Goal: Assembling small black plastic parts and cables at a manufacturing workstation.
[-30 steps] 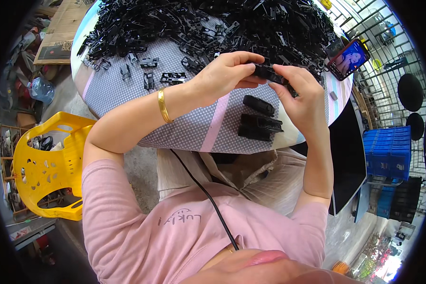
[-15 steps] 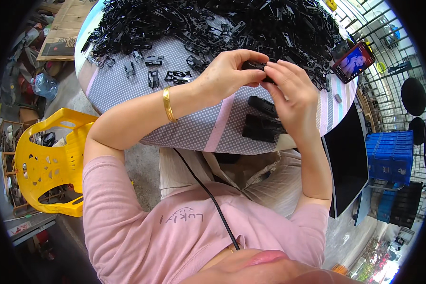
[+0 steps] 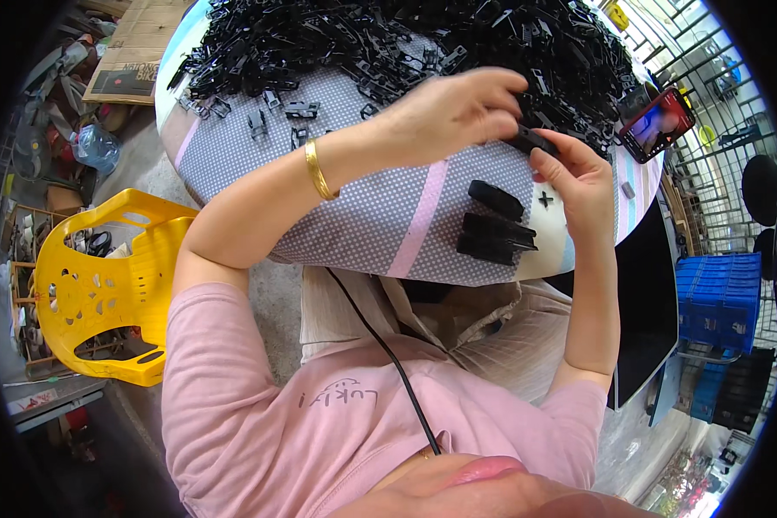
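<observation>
My right hand (image 3: 585,180) pinches a small, elongated black plastic piece (image 3: 533,140) between thumb and fingers, above the right side of the table. Just left of that piece is my left hand (image 3: 470,110), apart from it, its fingers bent and blurred by motion; whether anything is in them is not visible. Nearer to me on the tabletop, several larger black pieces (image 3: 492,236) lie side by side, below a rounded black piece (image 3: 496,198). A big heap of small black plastic parts (image 3: 354,52) covers the far part of the table.
A dotted grey cloth with pink stripes covers the rounded table (image 3: 363,220). Loose black parts (image 3: 301,110) lie at the heap's near edge. A phone (image 3: 656,125) stands at the right edge by a small grey block (image 3: 628,189). A yellow chair (image 3: 104,285) is left; blue crates (image 3: 718,298) are right.
My two hands, together on the black piece before, have separated. The left has drawn back to the far left of it; the right has moved slightly right and nearer, still holding the piece.
</observation>
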`<move>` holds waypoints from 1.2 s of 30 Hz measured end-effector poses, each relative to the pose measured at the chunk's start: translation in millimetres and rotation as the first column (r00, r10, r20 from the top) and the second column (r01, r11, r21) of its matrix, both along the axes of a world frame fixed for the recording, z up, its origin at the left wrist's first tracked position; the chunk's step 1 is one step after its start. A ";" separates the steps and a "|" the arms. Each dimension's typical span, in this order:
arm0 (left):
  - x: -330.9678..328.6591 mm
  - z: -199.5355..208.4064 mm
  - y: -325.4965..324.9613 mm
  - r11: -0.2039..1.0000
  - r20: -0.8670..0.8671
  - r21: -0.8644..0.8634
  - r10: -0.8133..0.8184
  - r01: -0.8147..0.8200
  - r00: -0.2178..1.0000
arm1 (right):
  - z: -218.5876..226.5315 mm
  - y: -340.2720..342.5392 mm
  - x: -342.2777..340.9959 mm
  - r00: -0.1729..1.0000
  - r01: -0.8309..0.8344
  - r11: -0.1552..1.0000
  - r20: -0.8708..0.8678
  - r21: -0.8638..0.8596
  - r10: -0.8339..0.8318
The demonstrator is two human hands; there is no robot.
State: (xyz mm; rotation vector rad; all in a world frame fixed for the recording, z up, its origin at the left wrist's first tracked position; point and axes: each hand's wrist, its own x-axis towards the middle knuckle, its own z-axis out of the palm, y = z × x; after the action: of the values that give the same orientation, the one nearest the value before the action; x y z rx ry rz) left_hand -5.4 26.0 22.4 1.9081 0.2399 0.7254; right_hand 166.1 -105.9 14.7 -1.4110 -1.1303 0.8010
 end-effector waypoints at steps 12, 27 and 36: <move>-36.0 -11.6 121.7 0.557 -0.334 0.830 0.515 -0.013 0.789 | -4.1 -1.7 -4.0 0.800 -0.301 0.939 0.492 -0.165 0.343; -16.2 -21.2 120.7 0.486 -0.341 0.872 0.692 -0.061 0.637 | -15.0 28.1 6.0 0.325 -0.093 0.959 0.919 0.267 -0.224; -3.8 4.0 76.4 0.762 0.085 0.441 0.489 -0.473 0.868 | -15.7 28.7 -0.7 0.354 -0.087 0.942 0.894 0.325 -0.276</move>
State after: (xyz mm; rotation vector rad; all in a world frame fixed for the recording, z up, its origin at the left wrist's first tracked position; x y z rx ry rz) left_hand -9.1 102.4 26.4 2.3325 0.6543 1.1744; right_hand 165.4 -77.2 -1.0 -1.6340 -1.9096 -0.4607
